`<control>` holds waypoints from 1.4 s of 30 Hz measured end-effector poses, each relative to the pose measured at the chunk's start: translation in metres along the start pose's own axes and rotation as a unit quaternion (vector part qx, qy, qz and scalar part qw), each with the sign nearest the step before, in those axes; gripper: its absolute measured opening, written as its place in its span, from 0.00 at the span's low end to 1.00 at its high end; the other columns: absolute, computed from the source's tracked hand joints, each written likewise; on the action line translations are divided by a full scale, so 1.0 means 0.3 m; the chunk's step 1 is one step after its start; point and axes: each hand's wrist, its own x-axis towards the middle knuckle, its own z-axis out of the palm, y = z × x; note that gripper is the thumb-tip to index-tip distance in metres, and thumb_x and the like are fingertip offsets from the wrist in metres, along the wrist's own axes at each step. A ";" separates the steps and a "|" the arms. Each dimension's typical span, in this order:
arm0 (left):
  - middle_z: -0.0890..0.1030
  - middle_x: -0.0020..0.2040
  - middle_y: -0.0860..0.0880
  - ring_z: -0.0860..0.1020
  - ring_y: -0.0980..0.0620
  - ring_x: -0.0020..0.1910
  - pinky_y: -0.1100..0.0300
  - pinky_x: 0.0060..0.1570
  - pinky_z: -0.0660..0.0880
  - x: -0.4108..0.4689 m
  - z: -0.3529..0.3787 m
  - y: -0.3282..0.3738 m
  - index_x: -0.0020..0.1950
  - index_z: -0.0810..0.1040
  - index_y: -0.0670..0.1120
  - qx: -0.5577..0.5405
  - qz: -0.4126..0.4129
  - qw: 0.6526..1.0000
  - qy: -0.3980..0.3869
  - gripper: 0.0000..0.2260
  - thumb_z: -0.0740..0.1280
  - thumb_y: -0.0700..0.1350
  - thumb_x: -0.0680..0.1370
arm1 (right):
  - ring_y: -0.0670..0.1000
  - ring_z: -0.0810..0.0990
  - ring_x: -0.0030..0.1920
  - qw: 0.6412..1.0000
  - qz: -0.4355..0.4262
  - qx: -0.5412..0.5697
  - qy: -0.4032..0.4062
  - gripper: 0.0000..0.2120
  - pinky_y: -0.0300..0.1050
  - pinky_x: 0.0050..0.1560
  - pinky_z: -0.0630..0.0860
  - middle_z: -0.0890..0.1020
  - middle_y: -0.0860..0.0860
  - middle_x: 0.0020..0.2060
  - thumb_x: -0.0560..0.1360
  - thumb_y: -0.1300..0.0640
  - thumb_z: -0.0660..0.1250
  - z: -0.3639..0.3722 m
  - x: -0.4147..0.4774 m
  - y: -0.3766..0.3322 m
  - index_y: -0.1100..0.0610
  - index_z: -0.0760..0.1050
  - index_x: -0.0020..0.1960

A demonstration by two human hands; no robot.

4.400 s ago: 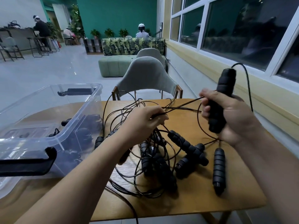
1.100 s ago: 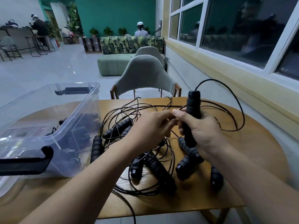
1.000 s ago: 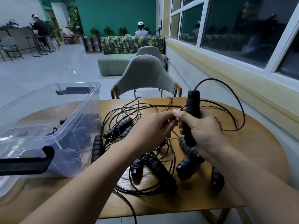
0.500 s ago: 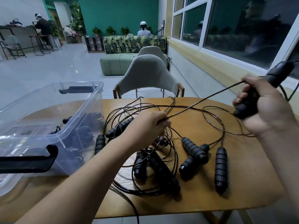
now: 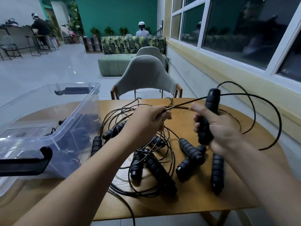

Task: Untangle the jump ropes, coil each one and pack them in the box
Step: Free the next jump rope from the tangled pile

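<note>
A tangle of black jump ropes (image 5: 151, 154) with several ribbed black handles lies on the wooden table (image 5: 187, 203). My right hand (image 5: 218, 129) grips one black handle (image 5: 207, 116) upright above the pile, and its cord loops out to the right (image 5: 267, 121). My left hand (image 5: 146, 123) pinches that same cord (image 5: 179, 106) just left of the handle. A clear plastic box (image 5: 48, 121) with black latches stands at the left and holds dark coiled ropes.
A grey chair (image 5: 146, 77) stands at the table's far edge. A window wall runs along the right. The table's near edge is close to me, and a cord hangs over it (image 5: 130, 214). People sit far off in the room.
My right hand, stretched far out to the right half a second ago, has swung back in toward my left hand with the handle, so the cord now hangs in loose loops at the right.
</note>
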 end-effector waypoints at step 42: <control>0.82 0.34 0.54 0.80 0.60 0.36 0.65 0.34 0.71 -0.011 -0.012 -0.004 0.51 0.84 0.51 0.022 0.027 0.999 0.013 0.08 0.66 0.50 0.85 | 0.48 0.75 0.32 0.999 0.002 0.038 -0.003 0.16 0.40 0.35 0.75 0.79 0.50 0.35 0.75 0.53 0.78 0.017 0.001 0.003 0.62 0.82 0.58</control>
